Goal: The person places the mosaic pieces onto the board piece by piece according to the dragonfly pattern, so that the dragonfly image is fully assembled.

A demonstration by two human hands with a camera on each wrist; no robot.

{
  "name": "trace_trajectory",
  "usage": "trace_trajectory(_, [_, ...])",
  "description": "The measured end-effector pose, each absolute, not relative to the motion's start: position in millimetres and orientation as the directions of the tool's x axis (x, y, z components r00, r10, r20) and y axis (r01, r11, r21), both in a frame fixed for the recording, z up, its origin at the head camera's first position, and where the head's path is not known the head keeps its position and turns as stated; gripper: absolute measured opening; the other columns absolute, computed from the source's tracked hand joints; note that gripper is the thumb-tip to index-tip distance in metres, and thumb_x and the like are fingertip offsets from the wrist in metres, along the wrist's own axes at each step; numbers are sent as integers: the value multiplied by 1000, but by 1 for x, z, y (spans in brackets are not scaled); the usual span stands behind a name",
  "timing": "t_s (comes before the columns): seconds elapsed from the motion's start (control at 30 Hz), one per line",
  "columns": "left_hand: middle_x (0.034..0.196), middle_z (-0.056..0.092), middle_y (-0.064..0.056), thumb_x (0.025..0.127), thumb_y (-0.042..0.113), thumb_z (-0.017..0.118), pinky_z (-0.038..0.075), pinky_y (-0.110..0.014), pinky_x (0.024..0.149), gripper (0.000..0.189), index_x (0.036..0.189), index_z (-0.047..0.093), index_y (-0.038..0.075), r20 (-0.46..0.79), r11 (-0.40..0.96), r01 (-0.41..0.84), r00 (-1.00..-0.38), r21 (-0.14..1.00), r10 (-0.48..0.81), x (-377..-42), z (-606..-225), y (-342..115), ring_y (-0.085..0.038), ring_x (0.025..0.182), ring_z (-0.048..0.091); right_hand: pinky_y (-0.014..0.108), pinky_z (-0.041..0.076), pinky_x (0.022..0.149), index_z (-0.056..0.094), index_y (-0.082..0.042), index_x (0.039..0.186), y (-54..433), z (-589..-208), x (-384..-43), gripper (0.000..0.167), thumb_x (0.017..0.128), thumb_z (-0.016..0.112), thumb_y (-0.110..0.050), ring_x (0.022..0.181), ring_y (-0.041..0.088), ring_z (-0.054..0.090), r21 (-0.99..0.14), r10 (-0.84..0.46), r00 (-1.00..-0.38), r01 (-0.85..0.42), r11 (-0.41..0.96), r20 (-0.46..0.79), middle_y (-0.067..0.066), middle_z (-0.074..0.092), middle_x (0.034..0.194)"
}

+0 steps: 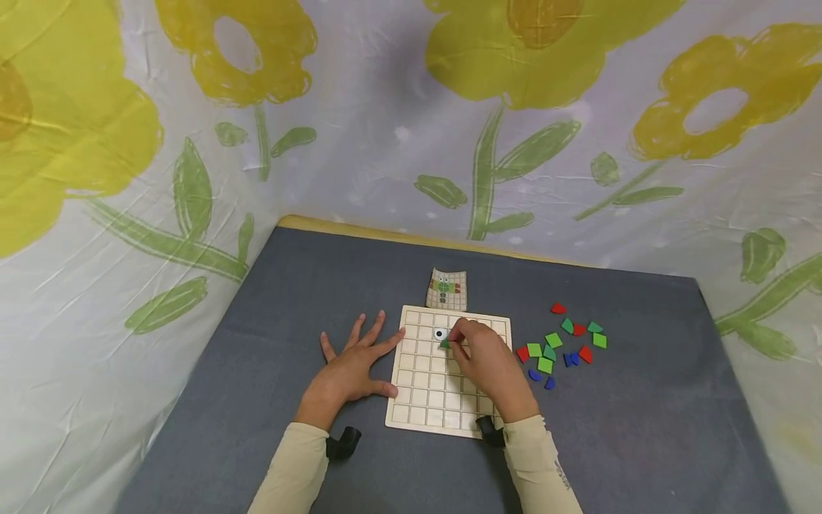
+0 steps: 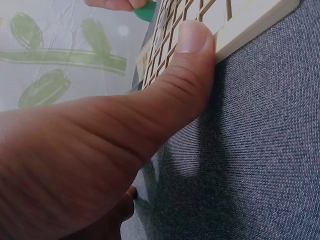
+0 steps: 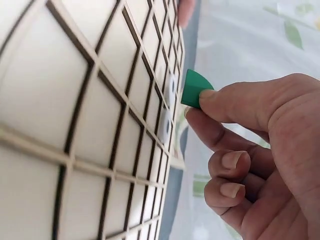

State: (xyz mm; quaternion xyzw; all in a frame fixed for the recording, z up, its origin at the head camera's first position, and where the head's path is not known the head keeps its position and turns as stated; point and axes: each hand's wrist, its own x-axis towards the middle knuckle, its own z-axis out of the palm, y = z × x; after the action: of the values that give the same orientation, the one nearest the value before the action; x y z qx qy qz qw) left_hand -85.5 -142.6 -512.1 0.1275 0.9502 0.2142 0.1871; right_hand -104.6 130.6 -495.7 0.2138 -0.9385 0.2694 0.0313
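My right hand [image 1: 489, 360] pinches a green quarter-round tile [image 3: 192, 89] between thumb and forefinger, just above the wooden grid board [image 1: 419, 400]. The hand's other fingers are curled in toward the palm. Two white eye pieces with dark centres sit in far cells of the board; one eye piece [image 1: 439, 333] shows in the head view, while the right hand hides the other there. With fingers spread, my left hand [image 1: 352, 371] lies at the board's left side. Its thumb [image 2: 194, 42] presses on the board's edge.
Loose red, green and blue tiles [image 1: 554, 339] lie scattered right of the board. Behind it stands a small pattern card [image 1: 447, 289] showing a coloured figure on a grid. The dark grey tabletop [image 1: 642, 428] is bounded by flower-printed cloth [image 1: 372, 143].
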Motion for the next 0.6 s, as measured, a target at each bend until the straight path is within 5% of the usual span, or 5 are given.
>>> trace_trajectory(0.6, [178,2,-1,73,56,87,-13,-89,108,111,167,29,44,-297,877,165,-899,452,322,-85,-512,-143,-38,163,-7,29,53,66,71,-18,99,119,-504,-106,11,97,79,-11,76,7,62,-497,-388,-917,-379,780,90,-6,69,91])
